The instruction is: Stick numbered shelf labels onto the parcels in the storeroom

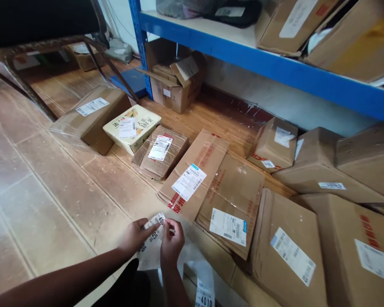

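Note:
A strip of printed number labels (151,244) hangs between my two hands. My left hand (134,233) pinches its left edge near the top. On the other side, the fingers of my right hand (173,236) are closed at the top label's right corner. More of the strip, with a label reading 4010 (205,294), trails down at the bottom. Just beyond my hands lies a flat brown carton (207,151) with a white shipping label (189,182). Another flat carton (236,187) is to its right.
A taped parcel (161,168), a cream printed box (143,117) and a brown carton (115,102) continue the row leftward. Larger cartons (287,234) stand at right. A blue shelf (243,47) runs overhead, with an open box (169,98) below. A metal-legged chair (47,42) stands upper left.

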Tool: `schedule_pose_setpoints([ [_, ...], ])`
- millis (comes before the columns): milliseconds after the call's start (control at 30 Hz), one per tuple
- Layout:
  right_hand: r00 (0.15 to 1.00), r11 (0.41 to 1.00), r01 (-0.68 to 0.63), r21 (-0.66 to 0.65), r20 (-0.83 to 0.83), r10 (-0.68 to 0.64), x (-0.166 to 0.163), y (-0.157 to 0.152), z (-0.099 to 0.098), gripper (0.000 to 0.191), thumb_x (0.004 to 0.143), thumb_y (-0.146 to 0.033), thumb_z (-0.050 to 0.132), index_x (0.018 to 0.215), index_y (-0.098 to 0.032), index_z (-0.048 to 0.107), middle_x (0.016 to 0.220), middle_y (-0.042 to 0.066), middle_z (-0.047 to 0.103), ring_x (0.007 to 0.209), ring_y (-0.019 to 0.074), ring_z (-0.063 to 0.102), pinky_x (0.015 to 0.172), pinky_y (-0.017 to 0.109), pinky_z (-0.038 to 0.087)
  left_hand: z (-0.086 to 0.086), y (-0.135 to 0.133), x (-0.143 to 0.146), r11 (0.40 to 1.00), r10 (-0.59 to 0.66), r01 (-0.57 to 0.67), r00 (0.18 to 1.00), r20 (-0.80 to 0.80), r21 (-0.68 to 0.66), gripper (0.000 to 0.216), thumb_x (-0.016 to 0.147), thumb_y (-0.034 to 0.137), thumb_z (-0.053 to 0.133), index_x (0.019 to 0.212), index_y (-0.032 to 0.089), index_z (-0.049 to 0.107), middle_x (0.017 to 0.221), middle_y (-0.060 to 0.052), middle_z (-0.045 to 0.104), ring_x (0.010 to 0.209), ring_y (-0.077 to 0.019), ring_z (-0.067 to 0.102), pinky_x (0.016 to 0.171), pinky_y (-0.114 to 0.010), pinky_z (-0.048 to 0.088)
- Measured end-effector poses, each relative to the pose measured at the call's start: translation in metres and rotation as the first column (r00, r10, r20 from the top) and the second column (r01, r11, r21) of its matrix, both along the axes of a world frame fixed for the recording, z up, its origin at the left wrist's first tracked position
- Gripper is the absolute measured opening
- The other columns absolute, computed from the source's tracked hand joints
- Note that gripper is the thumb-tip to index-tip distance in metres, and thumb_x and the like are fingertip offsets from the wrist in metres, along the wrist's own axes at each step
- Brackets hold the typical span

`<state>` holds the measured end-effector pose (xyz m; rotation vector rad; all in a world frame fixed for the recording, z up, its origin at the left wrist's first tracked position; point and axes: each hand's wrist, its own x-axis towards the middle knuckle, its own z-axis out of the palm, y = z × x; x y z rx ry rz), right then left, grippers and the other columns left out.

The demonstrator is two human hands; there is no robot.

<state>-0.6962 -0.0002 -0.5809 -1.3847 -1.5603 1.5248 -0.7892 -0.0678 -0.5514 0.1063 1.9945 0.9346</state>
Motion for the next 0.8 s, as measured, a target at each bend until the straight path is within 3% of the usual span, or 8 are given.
schedule_pose_setpoints([
  [167,0.968,0.963,0.228,0.142,0.07,-0.239,-0.02,-0.011,-0.017,0.037,0.085,-0.051,0.047,0.082,-0.018,0.063,0.08,0.014,0.066,0.07,0.0212,0.06,0.064,0.033,0.048,-0.019,-0.019,0.004,0.999,-0.008,0.005,0.996,-0.086,-0.036,0.052,0.06,0.07,0.061,0.059,0.019,0.047,0.05,0.003,0.053,0.049,-0.0138,0.049,0.047,-0.023,0.033],
  [300,0.911,0.906,0.375,0.195,0.101,-0.399,-0.022,-0.006,-0.029,0.04,0.083,-0.057,0.046,0.083,-0.019,0.059,0.082,0.017,0.066,0.072,0.0238,0.059,0.071,0.039,0.048,-0.023,-0.026,0.004,1.0,-0.005,0.002,0.993,-0.121,-0.023,0.056,0.059,0.074,0.058,0.057,0.019,0.049,0.048,0.002,0.053,0.049,-0.0147,0.05,0.047,-0.024,0.033],
  [500,0.871,0.871,0.491,-0.027,0.051,-0.489,-0.024,0.0,-0.032,0.047,0.071,-0.068,0.055,0.082,-0.022,0.054,0.081,0.016,0.066,0.072,0.0248,0.062,0.066,0.037,0.052,-0.032,-0.036,0.007,0.999,0.044,-0.044,0.998,-0.041,-0.009,0.061,0.053,0.079,0.058,0.056,0.019,0.051,0.05,-0.001,0.059,0.048,-0.0161,0.053,0.047,-0.025,0.037],
  [633,0.771,0.773,0.625,-0.103,0.23,-0.593,-0.023,0.001,-0.028,0.056,0.058,-0.071,0.064,0.079,-0.021,0.05,0.078,0.015,0.066,0.066,0.0246,0.062,0.06,0.036,0.052,-0.037,-0.04,0.006,0.997,0.075,-0.074,0.997,-0.033,0.028,0.062,0.052,0.08,0.058,0.055,0.019,0.049,0.049,0.0,0.058,0.047,-0.0148,0.053,0.047,-0.024,0.038],
  [700,0.824,0.831,0.548,-0.092,0.23,-0.518,-0.016,0.004,-0.031,0.058,0.058,-0.074,0.06,0.075,-0.018,0.055,0.079,0.016,0.067,0.07,0.0256,0.063,0.066,0.037,0.052,-0.032,-0.036,0.002,0.996,0.074,-0.071,0.996,-0.048,0.058,0.061,0.053,0.079,0.059,0.054,0.019,0.047,0.047,0.001,0.056,0.047,-0.0136,0.052,0.046,-0.023,0.037],
  [767,0.914,0.914,0.394,-0.093,0.14,-0.38,-0.006,0.005,-0.034,0.062,0.063,-0.076,0.053,0.076,-0.016,0.064,0.09,0.017,0.069,0.085,0.0278,0.064,0.077,0.036,0.05,-0.023,-0.029,-0.003,0.99,0.084,-0.081,0.996,-0.016,0.118,0.059,0.055,0.077,0.06,0.059,0.019,0.051,0.05,0.002,0.058,0.048,-0.0131,0.052,0.047,-0.023,0.038],
  [800,0.927,0.924,0.368,-0.104,0.117,-0.356,-0.002,0.005,-0.035,0.065,0.065,-0.076,0.051,0.08,-0.015,0.067,0.097,0.018,0.069,0.093,0.0286,0.063,0.081,0.035,0.049,-0.017,-0.025,-0.006,0.985,0.082,-0.084,0.996,0.02,0.151,0.058,0.056,0.076,0.061,0.064,0.018,0.053,0.053,0.001,0.06,0.048,-0.013,0.052,0.047,-0.023,0.039],
])
